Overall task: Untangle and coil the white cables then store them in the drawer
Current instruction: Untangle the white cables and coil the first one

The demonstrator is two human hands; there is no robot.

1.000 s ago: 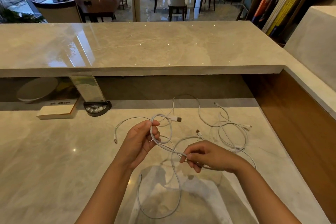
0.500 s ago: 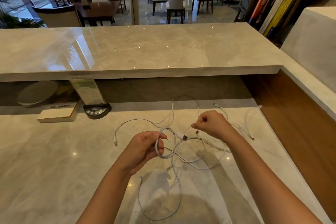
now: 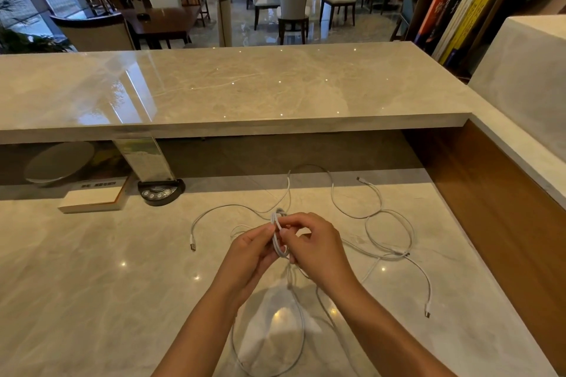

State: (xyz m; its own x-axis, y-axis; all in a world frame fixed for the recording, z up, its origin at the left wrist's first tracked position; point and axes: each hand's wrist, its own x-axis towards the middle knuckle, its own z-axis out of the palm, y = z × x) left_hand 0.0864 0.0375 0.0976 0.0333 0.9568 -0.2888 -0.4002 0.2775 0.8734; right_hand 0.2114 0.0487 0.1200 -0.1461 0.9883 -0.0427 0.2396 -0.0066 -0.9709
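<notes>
hanging loop [image 3: 269,343]: slack from the held cable droops off the near table edge, one big open loop, not gathered yet
left hand [image 3: 248,257]: closed around a small coil [image 3: 277,234] of white cable, thumb and fingers pinching it upright above the table
right hand [image 3: 318,249]: closed too, fingertips pinched on the same coil, touching the left hand's fingers
change: half a second ago the right hand was out far-right pulling a strand; now it is back at the left hand, laying another turn on the coil; the loops in the left hand look tighter and smaller than before
meaning: judged as mid-coiling on the first cable, early in the task; untangling only partly done
white cables [image 3: 389,232]: the rest lie loose on the table [image 3: 92,285], right of the hands, overlapping rings still crossing each other
loose ends: one plug [image 3: 193,246] left of the hands, one plug [image 3: 427,312] near right, one connector [image 3: 361,180] far right
far strand [image 3: 306,167]: arcs out to the back of the table, still connected to the mess
risk: the trailing slack may drag the right-hand pile as more turns go on
drawer: not in view, cannot tell where it is
far left: white box [image 3: 92,200] and black round device [image 3: 160,191] under the raised counter [image 3: 245,86], well apart from the cables
</notes>
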